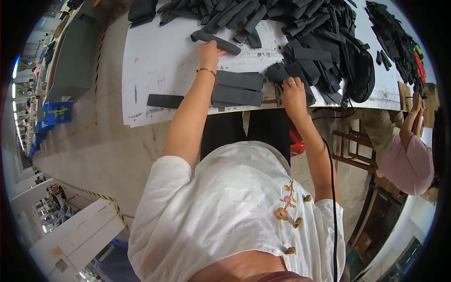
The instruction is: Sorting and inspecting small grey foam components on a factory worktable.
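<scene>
Smooth the dark strip [228, 46] flat; your left hand [209, 53] pinches it, your right hand [295, 97] touches dark pieces [277, 73], its grip unclear

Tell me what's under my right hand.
Dark strips show beside and beyond your right hand, on the white table. What lies directly beneath the hand is covered and can't be seen.

We look steeply down from a wide fisheye camera worn on the head, close above a white shirt [230, 197] and facing a white tabletop [157, 56] just beyond, with floor [141, 145] showing at both sides.
</scene>
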Available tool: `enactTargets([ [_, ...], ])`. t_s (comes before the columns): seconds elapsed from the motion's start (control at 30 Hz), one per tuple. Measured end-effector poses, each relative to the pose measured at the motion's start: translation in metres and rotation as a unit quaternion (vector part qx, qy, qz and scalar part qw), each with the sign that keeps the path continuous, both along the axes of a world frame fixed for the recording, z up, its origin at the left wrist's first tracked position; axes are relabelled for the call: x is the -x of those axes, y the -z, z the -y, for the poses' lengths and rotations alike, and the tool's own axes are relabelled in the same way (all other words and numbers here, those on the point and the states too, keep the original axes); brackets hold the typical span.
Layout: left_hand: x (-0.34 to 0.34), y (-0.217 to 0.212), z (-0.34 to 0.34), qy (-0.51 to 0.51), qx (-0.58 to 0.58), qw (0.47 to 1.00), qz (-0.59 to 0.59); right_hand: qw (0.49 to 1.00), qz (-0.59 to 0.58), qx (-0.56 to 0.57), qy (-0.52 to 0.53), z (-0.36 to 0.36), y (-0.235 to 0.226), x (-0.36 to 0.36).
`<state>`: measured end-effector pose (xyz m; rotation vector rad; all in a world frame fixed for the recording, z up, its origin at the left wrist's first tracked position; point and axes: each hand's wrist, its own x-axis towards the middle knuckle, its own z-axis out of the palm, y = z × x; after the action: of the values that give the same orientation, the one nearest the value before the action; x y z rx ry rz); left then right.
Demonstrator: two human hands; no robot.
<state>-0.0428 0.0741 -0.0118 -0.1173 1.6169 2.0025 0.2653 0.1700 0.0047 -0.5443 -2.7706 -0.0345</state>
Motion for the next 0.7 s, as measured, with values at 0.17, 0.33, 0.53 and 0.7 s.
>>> enactTargets([
  [0.17, -0.017, -0.012, 0.015, -0.115, -0.033, 0.993, 0.006, 0.999, -0.022, 0.034, -0.011, 0.004, 0.003, -0.01],
  [0.33, -0.004, 0.003, 0.056, -0.076, -0.165, 0.961, 0.21, 0.99, -0.092, 0.072, -0.083, -0.005, 0.007, -0.009],
  [0.53, -0.029, -0.017, 0.07, 0.006, -0.34, 0.866, 0.367, 0.995, -0.073, 0.04, -0.053, 0.001, 0.008, -0.016],
  [0.7, -0.055, -0.041, 0.07, -0.006, -0.26, 0.919, 0.295, 0.993, -0.1, 0.067, 0.006, 0.011, 0.004, -0.014],
])
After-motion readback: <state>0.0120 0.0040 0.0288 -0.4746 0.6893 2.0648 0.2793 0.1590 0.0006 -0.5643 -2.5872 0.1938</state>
